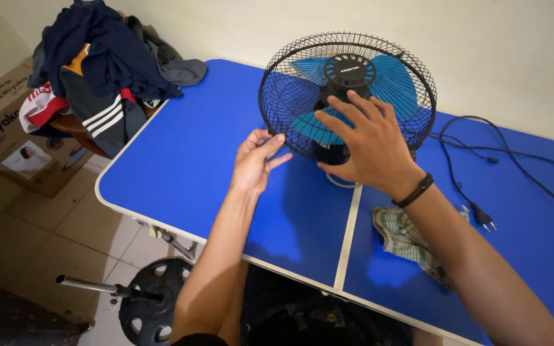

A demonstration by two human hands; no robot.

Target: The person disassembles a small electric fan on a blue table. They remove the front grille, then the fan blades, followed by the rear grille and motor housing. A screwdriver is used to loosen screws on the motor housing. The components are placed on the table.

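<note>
Brown cardboard box (8,138) on floor at left, printed picture panel, beside clothes pile (104,70)

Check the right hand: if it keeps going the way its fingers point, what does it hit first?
The right hand already lies spread on the fan's black wire guard, fingers pointing up toward the round centre cap. Going straight on, it would likely meet that cap first; depth is hard to judge from this view.

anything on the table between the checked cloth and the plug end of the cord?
Nothing lying there: in the head view only bare blue table shows between the checked cloth and the plug, though the right forearm crosses above that stretch.
</note>
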